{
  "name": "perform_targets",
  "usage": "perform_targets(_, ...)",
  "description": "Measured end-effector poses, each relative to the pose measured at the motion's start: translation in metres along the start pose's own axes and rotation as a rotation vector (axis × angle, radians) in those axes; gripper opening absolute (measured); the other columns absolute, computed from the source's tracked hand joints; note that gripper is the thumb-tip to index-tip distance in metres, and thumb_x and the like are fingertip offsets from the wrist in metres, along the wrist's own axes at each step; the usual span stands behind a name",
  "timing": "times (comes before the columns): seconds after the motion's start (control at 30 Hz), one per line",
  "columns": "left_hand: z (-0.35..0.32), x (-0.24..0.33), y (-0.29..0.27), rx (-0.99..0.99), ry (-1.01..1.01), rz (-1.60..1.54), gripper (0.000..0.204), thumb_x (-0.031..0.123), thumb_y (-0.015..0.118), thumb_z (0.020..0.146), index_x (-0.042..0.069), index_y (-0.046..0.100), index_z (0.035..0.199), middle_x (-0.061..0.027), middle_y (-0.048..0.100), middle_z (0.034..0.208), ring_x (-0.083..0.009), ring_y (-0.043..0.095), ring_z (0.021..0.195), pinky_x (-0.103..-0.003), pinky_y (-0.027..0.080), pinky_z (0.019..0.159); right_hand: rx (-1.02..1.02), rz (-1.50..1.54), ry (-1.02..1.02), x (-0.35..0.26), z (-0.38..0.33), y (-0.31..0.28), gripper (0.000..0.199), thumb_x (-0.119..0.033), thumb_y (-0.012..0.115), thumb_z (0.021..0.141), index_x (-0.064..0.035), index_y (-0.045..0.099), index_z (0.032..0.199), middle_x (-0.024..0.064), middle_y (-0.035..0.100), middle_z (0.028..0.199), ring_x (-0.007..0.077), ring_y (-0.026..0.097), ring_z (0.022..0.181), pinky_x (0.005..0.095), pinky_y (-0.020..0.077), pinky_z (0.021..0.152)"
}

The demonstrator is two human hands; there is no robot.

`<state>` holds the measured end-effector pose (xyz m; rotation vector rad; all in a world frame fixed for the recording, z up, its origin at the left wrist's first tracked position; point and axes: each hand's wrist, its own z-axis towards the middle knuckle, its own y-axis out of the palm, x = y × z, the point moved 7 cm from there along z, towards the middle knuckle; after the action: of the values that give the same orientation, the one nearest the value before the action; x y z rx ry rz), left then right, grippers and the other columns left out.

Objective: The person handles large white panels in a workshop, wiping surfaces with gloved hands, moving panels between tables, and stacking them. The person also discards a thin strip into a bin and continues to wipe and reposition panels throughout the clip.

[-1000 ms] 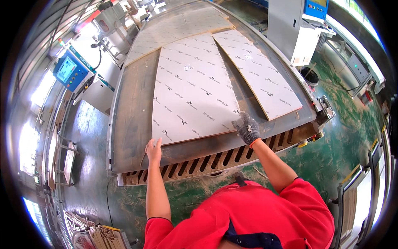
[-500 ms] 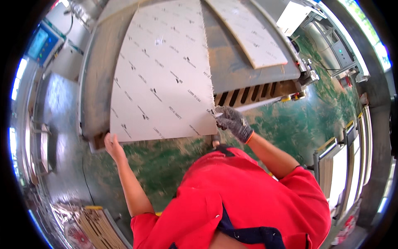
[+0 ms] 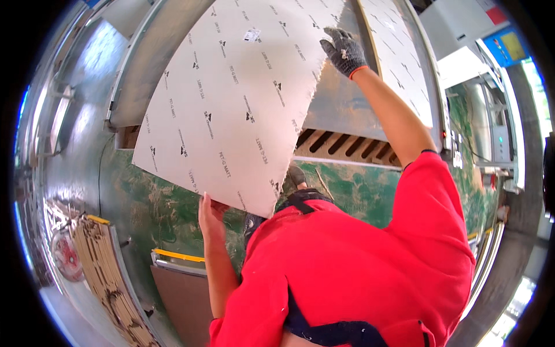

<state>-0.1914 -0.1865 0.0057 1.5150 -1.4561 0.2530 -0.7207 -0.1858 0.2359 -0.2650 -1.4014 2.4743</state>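
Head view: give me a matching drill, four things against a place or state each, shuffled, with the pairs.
Things:
1. left hand
2. right hand
3. white panel
4. second white panel

Place or state:
A. gloved, on the panel's far right edge
B. lying flat on the machine table
C. bare, under the panel's near edge
D. pulled off the table, its near end over the green floor

Pairs: 1-C, 2-A, 3-D, 4-B

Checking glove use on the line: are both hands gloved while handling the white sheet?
No. Only the right hand wears a dark glove; the left hand, gripping the white sheet at its lower edge, is bare.
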Motion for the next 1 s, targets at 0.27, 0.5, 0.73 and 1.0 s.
perform_targets(0.27, 0.012, -0.051, 0.105, 0.209, 0.060, -0.177, 0.049, 0.036, 0.049, 0.104, 0.003, 0.047, 0.142, -0.0063, 0.056, 0.140, -0.0203, 0.053, 0.128, -0.039, 0.043, 0.105, -0.076, 0.014, -0.400, 0.068, 0.050, 0.103, 0.056, -0.048, 0.055, 0.096, -0.0070, 0.054, 0.135, 0.0142, 0.055, 0.138, 0.0316, 0.047, 0.132, 0.0431, 0.0327, 0.114)
perform_targets(0.5, 0.008, -0.064, 0.142, 0.120, 0.047, -0.183, 0.049, 0.034, 0.048, 0.105, 0.004, 0.046, 0.143, -0.0060, 0.056, 0.141, -0.0212, 0.054, 0.127, -0.039, 0.042, 0.106, -0.288, 0.633, -0.725, -0.066, -0.073, 0.037, 0.061, -0.043, 0.063, 0.090, -0.0066, 0.052, 0.138, 0.0173, 0.053, 0.138, 0.0342, 0.046, 0.133, 0.0470, 0.0315, 0.115)
perform_targets(0.73, 0.000, -0.075, 0.127, 0.078, 0.107, -0.170, 0.046, 0.030, 0.050, 0.104, -0.005, 0.052, 0.134, -0.0107, 0.060, 0.132, -0.0212, 0.058, 0.121, -0.037, 0.046, 0.101, -0.217, 0.763, -0.843, -0.197, -0.204, -0.008, 0.057, -0.042, 0.063, 0.082, -0.0052, 0.056, 0.126, 0.0143, 0.057, 0.124, 0.0340, 0.052, 0.121, 0.0492, 0.0357, 0.109)
perform_targets(1.0, -0.011, -0.084, 0.084, 0.160, 0.114, -0.157, 0.040, 0.027, 0.053, 0.104, -0.005, 0.057, 0.127, -0.0111, 0.064, 0.124, -0.0195, 0.062, 0.113, -0.034, 0.049, 0.096, -0.077, 0.021, -0.603, -0.024, -0.054, 0.070, 0.058, -0.044, 0.057, 0.093, -0.0070, 0.052, 0.137, 0.0167, 0.053, 0.139, 0.0350, 0.046, 0.132, 0.0467, 0.0306, 0.115)
